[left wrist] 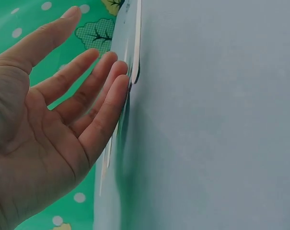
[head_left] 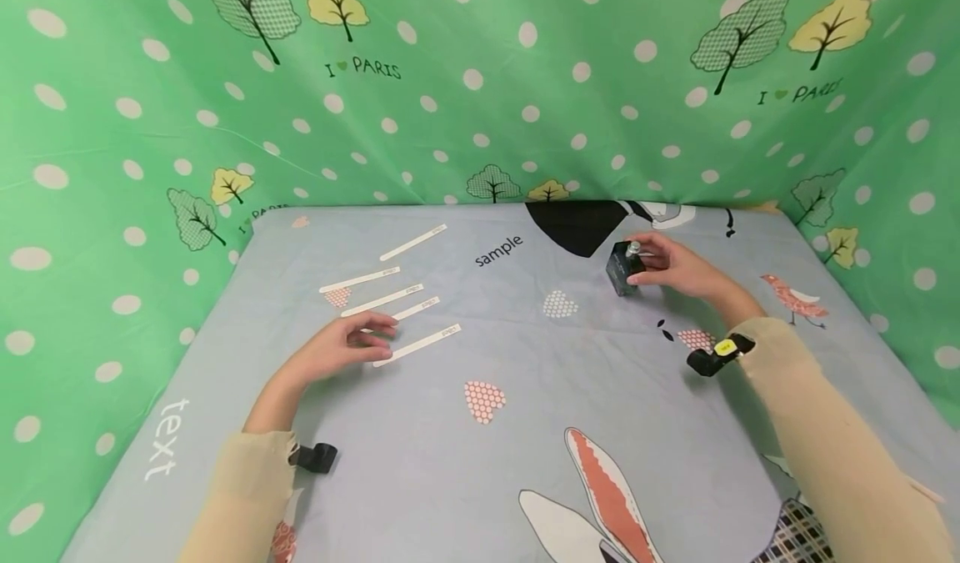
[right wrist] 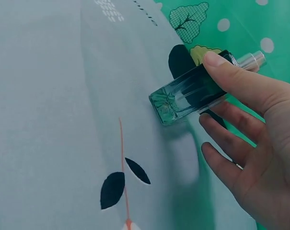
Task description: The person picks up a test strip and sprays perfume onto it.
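The head camera looks forward and down over the grey-blue cloth-covered tabletop (head_left: 420, 454); close wrist views share its bare left hand (head_left: 336, 351) and right hand (head_left: 681, 271).

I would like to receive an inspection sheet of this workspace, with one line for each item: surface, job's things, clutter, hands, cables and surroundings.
Surface: grey-blue printed cloth, some light creases.
Job's things: five white strips lying on the cloth at the left; one dark glass bottle at the right.
Clutter: nothing seen.
Left hand: fingers relaxed, by the nearer strips; contact cannot be told.
Right hand: holds the bottle between thumb and fingers.
Cables: nothing seen.
Surroundings: green dotted backdrop with printed trees.
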### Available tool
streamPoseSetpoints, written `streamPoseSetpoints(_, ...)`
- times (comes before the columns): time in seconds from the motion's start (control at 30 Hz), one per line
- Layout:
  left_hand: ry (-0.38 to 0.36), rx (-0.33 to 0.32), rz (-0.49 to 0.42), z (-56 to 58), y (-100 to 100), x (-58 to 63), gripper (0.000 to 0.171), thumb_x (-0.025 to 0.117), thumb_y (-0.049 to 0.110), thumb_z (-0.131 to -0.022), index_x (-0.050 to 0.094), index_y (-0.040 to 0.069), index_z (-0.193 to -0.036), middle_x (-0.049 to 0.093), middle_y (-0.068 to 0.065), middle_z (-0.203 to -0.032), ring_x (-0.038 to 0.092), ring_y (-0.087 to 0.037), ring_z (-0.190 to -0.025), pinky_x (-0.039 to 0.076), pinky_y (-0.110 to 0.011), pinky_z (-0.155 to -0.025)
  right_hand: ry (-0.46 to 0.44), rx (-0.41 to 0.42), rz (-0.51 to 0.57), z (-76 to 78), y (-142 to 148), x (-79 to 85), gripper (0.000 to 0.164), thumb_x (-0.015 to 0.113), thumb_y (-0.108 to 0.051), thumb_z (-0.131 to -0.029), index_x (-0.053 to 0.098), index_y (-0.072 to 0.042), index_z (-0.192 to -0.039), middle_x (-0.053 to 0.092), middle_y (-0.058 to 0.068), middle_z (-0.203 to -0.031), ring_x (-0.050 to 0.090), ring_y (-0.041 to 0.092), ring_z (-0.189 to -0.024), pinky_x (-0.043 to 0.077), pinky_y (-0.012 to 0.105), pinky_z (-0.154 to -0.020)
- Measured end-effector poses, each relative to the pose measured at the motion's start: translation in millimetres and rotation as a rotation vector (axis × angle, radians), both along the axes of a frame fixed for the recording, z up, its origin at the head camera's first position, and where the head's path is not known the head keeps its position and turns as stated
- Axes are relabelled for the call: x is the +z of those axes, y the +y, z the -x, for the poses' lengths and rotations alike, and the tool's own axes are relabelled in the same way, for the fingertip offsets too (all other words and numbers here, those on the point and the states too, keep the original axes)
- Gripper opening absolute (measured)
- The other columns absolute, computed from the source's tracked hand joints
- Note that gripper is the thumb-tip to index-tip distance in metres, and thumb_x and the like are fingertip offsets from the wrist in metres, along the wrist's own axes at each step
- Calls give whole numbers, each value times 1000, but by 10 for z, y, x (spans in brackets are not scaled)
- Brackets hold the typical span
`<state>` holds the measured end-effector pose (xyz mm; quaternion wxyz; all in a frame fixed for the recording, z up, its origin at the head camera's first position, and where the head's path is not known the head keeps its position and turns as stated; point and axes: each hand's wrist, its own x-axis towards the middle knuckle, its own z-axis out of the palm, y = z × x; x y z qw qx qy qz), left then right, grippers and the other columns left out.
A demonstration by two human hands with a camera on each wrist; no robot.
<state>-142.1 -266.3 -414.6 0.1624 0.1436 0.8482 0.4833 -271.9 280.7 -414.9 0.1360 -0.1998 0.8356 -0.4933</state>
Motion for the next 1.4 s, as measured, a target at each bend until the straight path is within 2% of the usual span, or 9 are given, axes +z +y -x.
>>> streamPoseSetpoints(0.3, 13, 29, 4, -46, -12, -66, 46, 75, 10, -88, 59, -5, -128, 65, -25, -123, 68, -24, -104, 56, -18, -86, 27, -20, -58, -6, -35, 6, 64, 72, -10, -91, 37, 1, -144, 52, 27, -139, 51, -12, -109, 43, 4, -93)
streamPoseSetpoints(0.5, 9, 33, 33, -76, -15, -68, 42, 76, 10, -87, 62, -5, -124, 67, -23, -120, 67, -19, -101, 54, -16, -85, 17, -27, -86, -15, -22, 3, 65, 72, -12, -92, 36, -1, -145, 51, 27, -141, 50, -10, -109, 41, 3, -93)
streamPoseSetpoints(0.8, -16, 19, 82, -77, -4, -86, 44, 80, 6, -82, 62, -6, -120, 65, -20, -110, 59, -15, -95, 53, -15, -81, 19, -21, -64, -27, -34, 6, 64, 71, -9, -92, 35, 1, -144, 51, 29, -139, 52, -11, -108, 43, 4, -91)
streamPoseSetpoints(0.93, 3, 42, 134, -67, 20, -116, 38, 79, 5, -82, 64, -3, -116, 65, -16, -103, 58, -16, -92, 53, -15, -79, 9, -24, -78, -45, -44, 30, 65, 71, -9, -92, 35, 1, -145, 50, 28, -140, 55, 1, -114, 43, 4, -92)
streamPoseSetpoints(1.13, 35, 86, 204, -66, 69, -110, 29, 79, 2, -81, 67, 1, -108, 66, -11, -94, 59, -17, -87, 52, -17, -74, 9, -31, -105, -47, -38, 18, 66, 70, -11, -93, 33, 0, -146, 49, 27, -143, 49, 37, -132, 41, 4, -93)
streamPoseSetpoints(1.2, 47, 89, 223, -60, 87, -98, 27, 79, 1, -80, 68, 1, -106, 67, -10, -92, 60, -17, -86, 51, -17, -72, 0, -32, -111, -41, -30, 15, 66, 70, -12, -93, 32, 0, -146, 47, 26, -144, 46, 42, -135, 43, 12, -100)
streamPoseSetpoints(1.3, 59, 89, 252, -52, 106, -91, 25, 78, 1, -81, 68, 3, -104, 67, -8, -90, 60, -15, -84, 51, -18, -72, -9, -35, -121, -27, -20, 17, 69, 70, -13, -93, 30, 0, -147, 44, 27, -147, 41, 45, -138, 41, 37, -115)
streamPoseSetpoints(1.37, 64, 87, 266, -47, 116, -86, 24, 78, 1, -81, 69, 3, -103, 67, -7, -89, 59, -14, -83, 50, -19, -71, -11, -38, -123, -22, -21, 21, 69, 70, -13, -93, 29, 0, -147, 42, 28, -148, 40, 46, -139, 35, 53, -117)
streamPoseSetpoints(1.4, 66, 86, 271, -46, 118, -86, 23, 78, 1, -81, 69, 3, -102, 67, -7, -89, 59, -14, -82, 50, -19, -71, -9, -39, -125, -20, -24, 21, 69, 70, -14, -93, 29, 0, -147, 42, 28, -148, 39, 46, -140, 33, 55, -117)
